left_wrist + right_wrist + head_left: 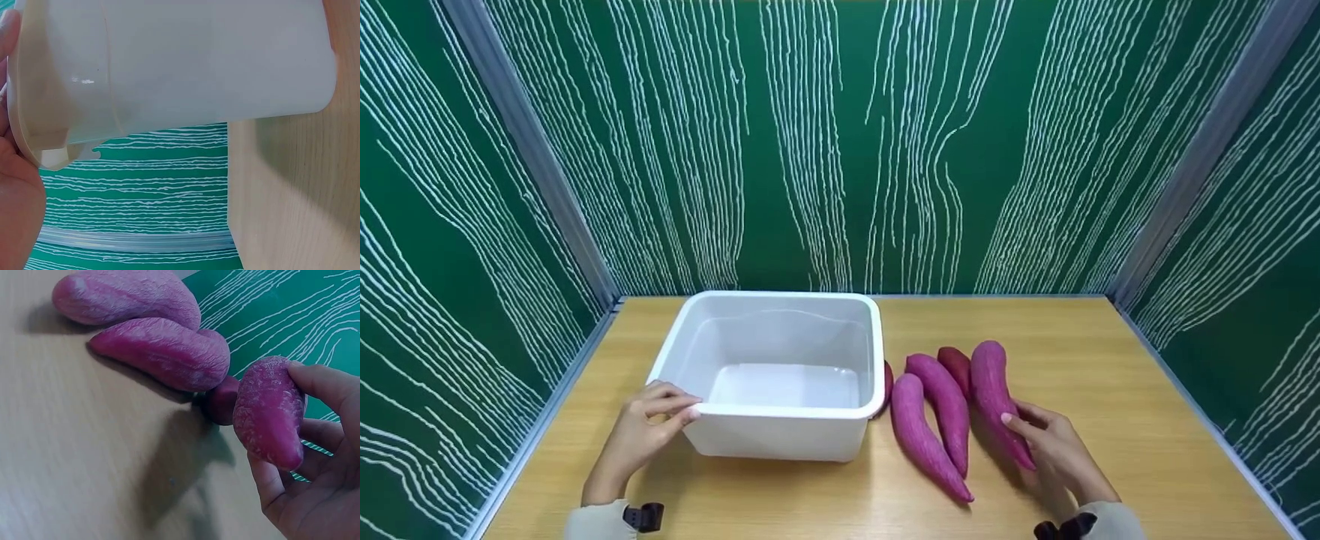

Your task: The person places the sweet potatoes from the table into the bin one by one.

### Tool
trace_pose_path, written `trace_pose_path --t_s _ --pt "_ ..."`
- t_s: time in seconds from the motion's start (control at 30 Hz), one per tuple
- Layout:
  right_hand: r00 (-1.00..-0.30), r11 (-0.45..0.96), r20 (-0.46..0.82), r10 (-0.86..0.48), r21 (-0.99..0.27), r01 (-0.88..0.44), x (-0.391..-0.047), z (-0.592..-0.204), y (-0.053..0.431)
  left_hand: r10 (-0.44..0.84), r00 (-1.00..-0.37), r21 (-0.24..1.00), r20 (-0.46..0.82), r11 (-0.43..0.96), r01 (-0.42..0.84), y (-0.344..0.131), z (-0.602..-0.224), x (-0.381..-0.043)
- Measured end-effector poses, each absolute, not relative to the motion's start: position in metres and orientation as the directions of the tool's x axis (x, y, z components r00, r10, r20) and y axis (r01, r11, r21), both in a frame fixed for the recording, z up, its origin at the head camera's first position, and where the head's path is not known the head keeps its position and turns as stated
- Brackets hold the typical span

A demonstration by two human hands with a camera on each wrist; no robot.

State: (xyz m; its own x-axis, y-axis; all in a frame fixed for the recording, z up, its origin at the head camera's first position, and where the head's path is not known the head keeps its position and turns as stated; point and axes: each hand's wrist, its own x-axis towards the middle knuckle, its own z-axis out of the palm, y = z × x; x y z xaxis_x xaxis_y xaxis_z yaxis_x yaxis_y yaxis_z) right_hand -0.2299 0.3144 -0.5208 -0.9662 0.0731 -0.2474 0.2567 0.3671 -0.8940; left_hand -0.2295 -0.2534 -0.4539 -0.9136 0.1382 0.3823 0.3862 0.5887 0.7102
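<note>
My left hand pinches the rim of a white plastic tub at its near left corner, thumb on the rim. The tub's inside shows bare. In my right hand is a long purple sweet potato, gripped between thumb and fingers near its lower, tapered end. The right wrist view shows that sweet potato raised off the wood, its tip toward the camera. Two more purple sweet potatoes lie side by side between the tub and my right hand.
A darker red sweet potato lies behind the purple ones, partly covered. Another dark red one peeks out at the tub's right side. Green panels with white wavy lines enclose the wooden table at the back and sides.
</note>
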Motion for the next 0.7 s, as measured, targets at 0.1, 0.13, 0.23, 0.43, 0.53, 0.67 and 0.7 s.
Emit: trace_pose_path --t_s 0.1,0.13,0.23,0.43,0.53,0.67,0.7 --pt "-0.973 0.375 -0.222 0.062 -0.898 0.229 -0.231 -0.518 0.313 0.141 -0.916 0.711 0.375 0.591 0.382 -0.253 -0.454 -0.229" --pt "-0.974 0.37 -0.216 0.061 -0.902 0.223 -0.231 -0.517 0.312 0.142 -0.916 0.711 0.374 0.591 0.382 -0.253 -0.454 -0.229" --pt "-0.979 0.359 -0.197 0.057 -0.911 0.204 -0.233 -0.514 0.31 0.142 -0.912 0.707 0.385 0.59 0.39 -0.253 -0.455 -0.23" --pt "-0.986 0.358 -0.164 0.018 -0.92 0.159 -0.236 -0.504 0.306 0.161 -0.872 0.691 0.462 0.551 0.468 -0.254 -0.457 -0.232" --pt "-0.987 0.364 -0.158 0.006 -0.92 0.149 -0.239 -0.499 0.303 0.161 -0.865 0.691 0.475 0.541 0.48 -0.254 -0.458 -0.232" --pt "-0.988 0.356 -0.155 -0.01 -0.924 0.141 -0.243 -0.493 0.301 0.155 -0.869 0.697 0.47 0.539 0.473 -0.254 -0.458 -0.231" --pt "-0.988 0.351 -0.152 -0.016 -0.926 0.137 -0.244 -0.491 0.3 0.155 -0.87 0.698 0.469 0.538 0.472 -0.254 -0.458 -0.231"
